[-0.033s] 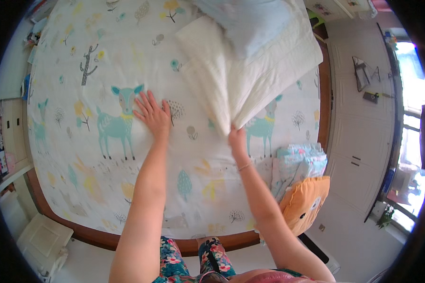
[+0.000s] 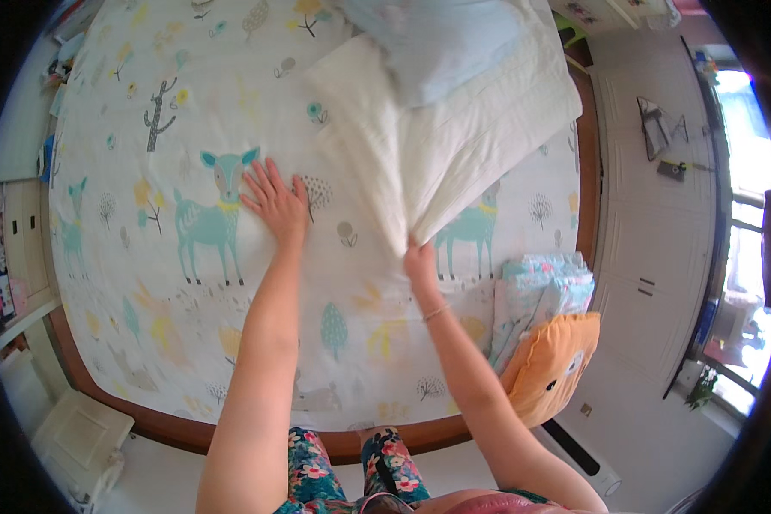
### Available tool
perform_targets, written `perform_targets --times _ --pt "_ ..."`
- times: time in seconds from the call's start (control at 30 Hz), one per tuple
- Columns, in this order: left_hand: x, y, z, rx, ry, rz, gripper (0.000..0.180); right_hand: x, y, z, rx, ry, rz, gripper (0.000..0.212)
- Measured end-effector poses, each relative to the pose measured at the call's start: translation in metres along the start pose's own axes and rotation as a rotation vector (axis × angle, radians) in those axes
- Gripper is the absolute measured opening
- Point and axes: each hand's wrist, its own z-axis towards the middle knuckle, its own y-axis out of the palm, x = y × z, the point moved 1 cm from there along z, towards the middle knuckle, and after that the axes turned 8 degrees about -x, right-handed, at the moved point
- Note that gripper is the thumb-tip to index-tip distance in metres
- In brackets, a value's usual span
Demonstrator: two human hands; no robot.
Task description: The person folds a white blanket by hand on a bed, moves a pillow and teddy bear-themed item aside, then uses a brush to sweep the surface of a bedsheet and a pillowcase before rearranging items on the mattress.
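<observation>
The left hand (image 2: 276,202) lies flat, palm down, on the white cotton bed sheet printed with teal deer, trees and cactus shapes (image 2: 146,128). Its fingers (image 2: 257,178) are released and spread wide, grasping nothing, and their tips rest against the head of one printed deer. The left forearm runs almost straight up from the lower edge, the elbow extended and the wrist in line with the arm.

The right hand (image 2: 420,259) is stretched forward on a long, straight arm that slants in from the lower right, with a thin bracelet at the wrist. Its fingers are clenched on the lower corner of the cream-white quilted blanket (image 2: 454,146), pinching the gathered fabric, which fans upward and outward from the fingertips in soft folds. A pale blue pillow (image 2: 437,43) rests on the blanket, well beyond the fingers.

Right of the right wrist, near the mattress edge, sits a folded blue-patterned cloth stack (image 2: 544,287), and just below it an orange plush cushion with a stitched animal face (image 2: 552,364). The brown wooden bed frame (image 2: 180,428) curves beneath both forearms.
</observation>
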Motion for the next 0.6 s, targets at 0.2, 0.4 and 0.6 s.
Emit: perform_targets --times 0.2,0.4,0.6 --pt "-0.038 -0.041 -0.019 -0.198 -0.12 -0.745 0.049 0.059 0.055 -0.204 -0.116 0.084 -0.06 0.026" --pt "-0.156 -0.09 -0.117 -0.631 -0.496 -1.484 0.033 0.082 0.092 -0.423 -0.513 0.355 -0.296 0.027" --pt "-0.164 -0.228 -0.29 -1.033 -0.022 -1.595 0.021 0.074 -0.003 -0.473 -0.971 0.97 -0.178 0.026"
